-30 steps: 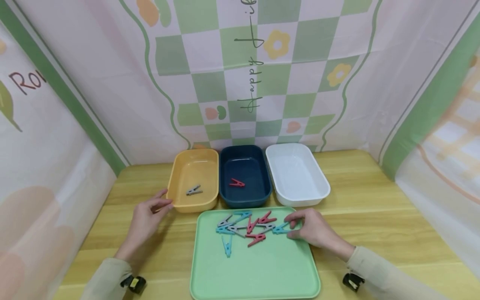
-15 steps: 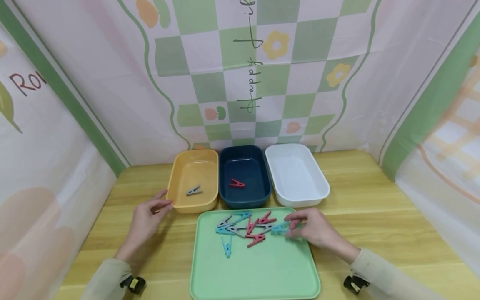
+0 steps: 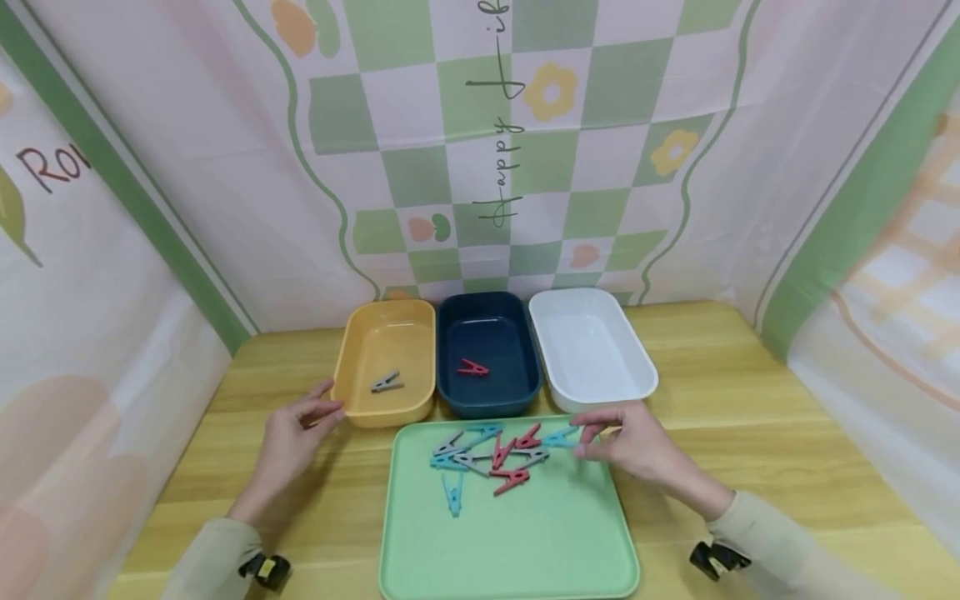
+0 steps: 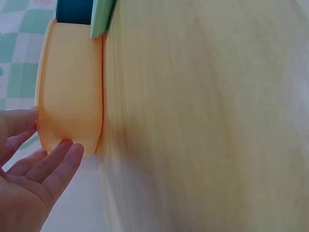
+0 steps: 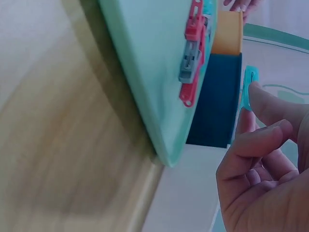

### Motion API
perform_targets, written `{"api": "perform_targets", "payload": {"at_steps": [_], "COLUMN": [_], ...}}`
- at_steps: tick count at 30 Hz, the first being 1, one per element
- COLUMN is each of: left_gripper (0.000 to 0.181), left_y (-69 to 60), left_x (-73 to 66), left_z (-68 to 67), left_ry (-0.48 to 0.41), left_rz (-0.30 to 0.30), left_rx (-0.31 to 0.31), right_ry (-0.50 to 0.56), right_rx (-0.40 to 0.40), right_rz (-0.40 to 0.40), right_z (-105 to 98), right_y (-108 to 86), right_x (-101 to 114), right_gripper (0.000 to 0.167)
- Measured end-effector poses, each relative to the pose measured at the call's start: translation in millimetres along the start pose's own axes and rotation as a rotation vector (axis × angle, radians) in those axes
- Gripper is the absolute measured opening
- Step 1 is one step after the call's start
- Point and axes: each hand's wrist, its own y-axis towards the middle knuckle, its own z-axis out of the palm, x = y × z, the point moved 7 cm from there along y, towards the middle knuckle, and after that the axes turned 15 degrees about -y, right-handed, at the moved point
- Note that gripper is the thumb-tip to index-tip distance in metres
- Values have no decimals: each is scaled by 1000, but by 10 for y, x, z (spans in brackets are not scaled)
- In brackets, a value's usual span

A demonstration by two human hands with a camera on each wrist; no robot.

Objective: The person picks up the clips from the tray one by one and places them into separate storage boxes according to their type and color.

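Observation:
My right hand pinches a light-blue clothespin between thumb and finger, just above the far right part of the green tray. In the right wrist view the clothespin stands clear of the tray, its end at the fingertips. Several red, grey and blue clothespins lie in a loose cluster on the tray, among them a red clothespin. My left hand touches the near left corner of the yellow bin with extended fingers. A grey clothespin lies inside that bin.
Beside the yellow bin stands a dark-blue bin with a red clothespin in it. A white bin is at the right end of the row. Patterned cloth hangs behind the wooden table.
My right hand has raised the light-blue clothespin off the tray and moved slightly towards the white bin. The left hand stays at the yellow bin.

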Motion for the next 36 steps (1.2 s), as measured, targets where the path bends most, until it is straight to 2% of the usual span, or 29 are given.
{"api": "perform_targets", "payload": {"at_steps": [5, 14, 27, 36], "left_gripper": [14, 14, 14, 15], "left_y": [-7, 3, -5, -8], "left_x": [4, -3, -10, -3], "left_z": [-1, 7, -19, -5], "left_ry": [15, 12, 23, 16], "left_rz": [-3, 1, 9, 5], "left_rx": [3, 12, 6, 3], "right_ry": [-29, -50, -106, -163], "right_rx": [-21, -46, -94, -94], "right_rz": [29, 18, 43, 69], "right_z": [-121, -328, -584, -737], "right_y": [-1, 37, 207, 353], "right_x": [21, 65, 82, 87], "right_gripper": [41, 41, 41, 42]}}
